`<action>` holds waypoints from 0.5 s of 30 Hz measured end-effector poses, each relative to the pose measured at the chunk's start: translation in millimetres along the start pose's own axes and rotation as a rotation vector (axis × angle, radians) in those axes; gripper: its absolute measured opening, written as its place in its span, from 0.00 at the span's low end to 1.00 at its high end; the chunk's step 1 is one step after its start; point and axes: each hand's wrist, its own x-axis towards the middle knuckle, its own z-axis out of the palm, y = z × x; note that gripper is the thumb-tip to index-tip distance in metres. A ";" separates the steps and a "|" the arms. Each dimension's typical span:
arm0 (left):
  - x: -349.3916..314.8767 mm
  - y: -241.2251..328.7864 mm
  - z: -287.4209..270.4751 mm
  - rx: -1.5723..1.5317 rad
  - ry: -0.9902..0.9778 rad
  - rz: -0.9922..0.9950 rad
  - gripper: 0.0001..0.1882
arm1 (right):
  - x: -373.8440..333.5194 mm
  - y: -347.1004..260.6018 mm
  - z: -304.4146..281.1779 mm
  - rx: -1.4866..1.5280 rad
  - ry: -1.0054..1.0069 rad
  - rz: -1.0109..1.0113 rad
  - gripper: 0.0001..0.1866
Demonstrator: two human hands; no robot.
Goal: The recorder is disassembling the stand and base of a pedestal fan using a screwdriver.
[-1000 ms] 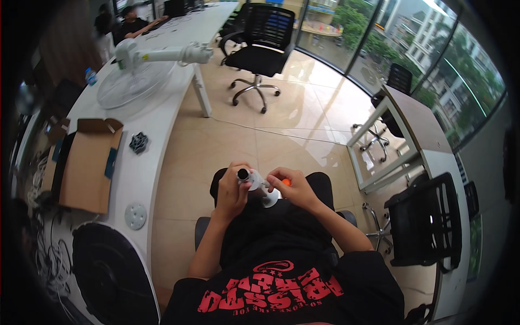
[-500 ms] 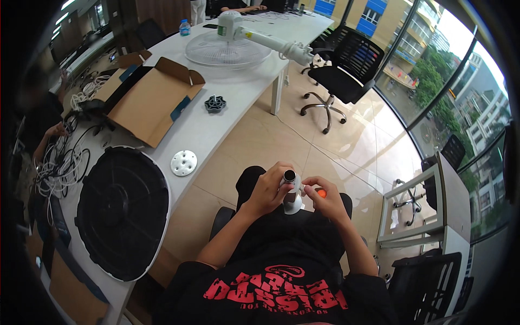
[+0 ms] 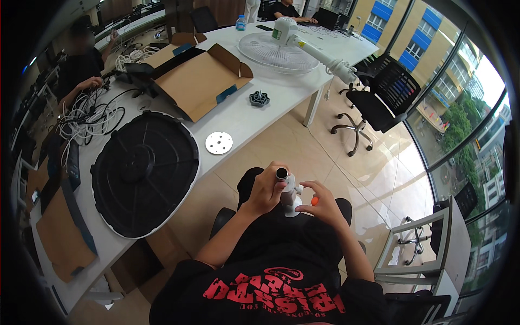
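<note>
In front of my lap, my left hand (image 3: 264,190) is wrapped around an upright fan pole tube (image 3: 281,174) with a dark open top end. The tube passes through a white collar piece with a flared lower end (image 3: 292,208). A small white knob (image 3: 299,189) sticks out from the collar's right side. Beside the knob is my right hand (image 3: 326,207), its thumb and index finger spread apart, the index fingertip close to the knob. A small orange piece (image 3: 314,201) shows in the gap between them; what it belongs to is hidden.
The white table (image 3: 192,206) carries a black round base (image 3: 146,170), a white holed disc (image 3: 219,143), a black knob (image 3: 259,98), an open cardboard box (image 3: 203,81), tangled cables (image 3: 89,122) and a fan (image 3: 281,46). Another person sits at left. An office chair (image 3: 379,103) stands beyond.
My right thumb has come away from the knob and dropped lower, so the fingers are now spread. The view has shifted left and up. My left hand keeps hold of the tube.
</note>
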 end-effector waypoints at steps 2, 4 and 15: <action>-5.4 0.5 -6.5 0.003 0.035 0.022 0.19 | 6.2 7.7 19.5 -0.088 -0.023 0.000 0.42; -9.8 1.2 -11.3 0.017 0.055 0.070 0.18 | 11.7 11.5 40.2 -0.107 -0.057 -0.017 0.43; -6.2 73.3 -59.6 -0.277 0.553 0.104 0.32 | 22.3 5.5 105.5 -0.035 -0.128 -0.115 0.33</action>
